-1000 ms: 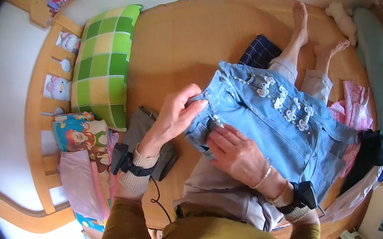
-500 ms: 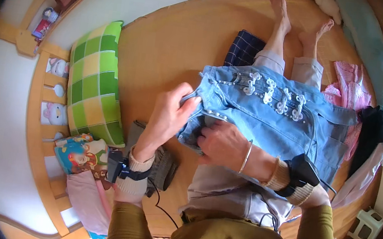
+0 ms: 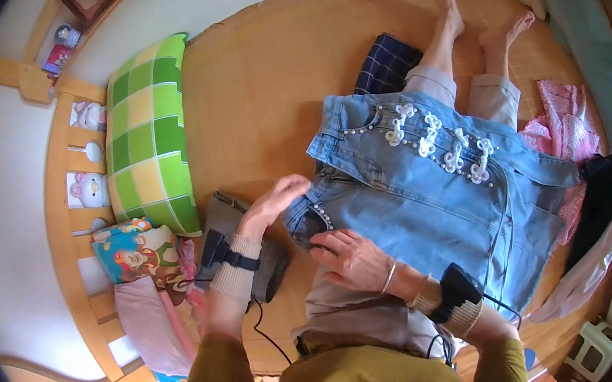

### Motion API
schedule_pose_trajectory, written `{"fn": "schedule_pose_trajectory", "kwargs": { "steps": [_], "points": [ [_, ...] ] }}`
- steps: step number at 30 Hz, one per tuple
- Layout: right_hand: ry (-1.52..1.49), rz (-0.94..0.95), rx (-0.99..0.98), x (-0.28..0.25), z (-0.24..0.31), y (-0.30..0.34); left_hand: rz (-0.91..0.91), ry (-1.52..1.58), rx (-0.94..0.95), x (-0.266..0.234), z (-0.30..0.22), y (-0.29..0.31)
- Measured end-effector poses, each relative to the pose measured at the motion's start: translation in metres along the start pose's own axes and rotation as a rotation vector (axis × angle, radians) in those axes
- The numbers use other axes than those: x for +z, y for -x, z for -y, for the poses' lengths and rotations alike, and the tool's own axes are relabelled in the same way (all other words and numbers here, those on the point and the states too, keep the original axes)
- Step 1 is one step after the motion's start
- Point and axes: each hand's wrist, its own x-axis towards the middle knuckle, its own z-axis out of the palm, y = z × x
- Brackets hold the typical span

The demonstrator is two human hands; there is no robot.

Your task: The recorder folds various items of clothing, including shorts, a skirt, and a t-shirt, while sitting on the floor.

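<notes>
Spread over my legs lies a blue denim garment [image 3: 413, 197], its waistband at the left, with belt loops and pearl-trimmed pockets. It looks like a skirt. White knotted ornaments [image 3: 428, 135] and pearls run along its far side. My left hand [image 3: 271, 200] is at the near corner of the waistband, fingers stretched out along its edge; whether the thumb touches the cloth is hard to see. Resting at the pocket near the waistband's near end, my right hand [image 3: 349, 259] has its fingers extended over the denim, partly bent at the tips.
A green checked pillow [image 3: 150, 132] leans by the wooden bed rail at left. Grey folded cloth [image 3: 229, 216] and a patterned pillow [image 3: 136, 250] lie nearer me. Dark checked cloth [image 3: 386, 66] is beyond the garment; pink clothing [image 3: 562, 120] and black cloth [image 3: 599, 206] lie right.
The waistband, bunched up between both hands before, now lies flatter and straighter. My left hand has let go of the raised fold and moved slightly nearer me; the right hand has come out from inside.
</notes>
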Motion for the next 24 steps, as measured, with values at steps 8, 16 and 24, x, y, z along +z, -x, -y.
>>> {"fn": "schedule_pose_trajectory", "kwargs": {
  "steps": [8,16,24],
  "points": [
    [-0.009,0.039,0.079,0.014,-0.009,0.021,0.056,0.028,0.062,0.005,-0.029,-0.050],
    [-0.026,0.080,0.030,0.013,-0.002,0.023,-0.416,-0.373,0.265,0.002,0.069,-0.100],
    [-0.438,-0.072,0.278,0.000,-0.012,0.025,-0.335,0.160,-0.118,0.007,-0.011,-0.091]
  ]
}}
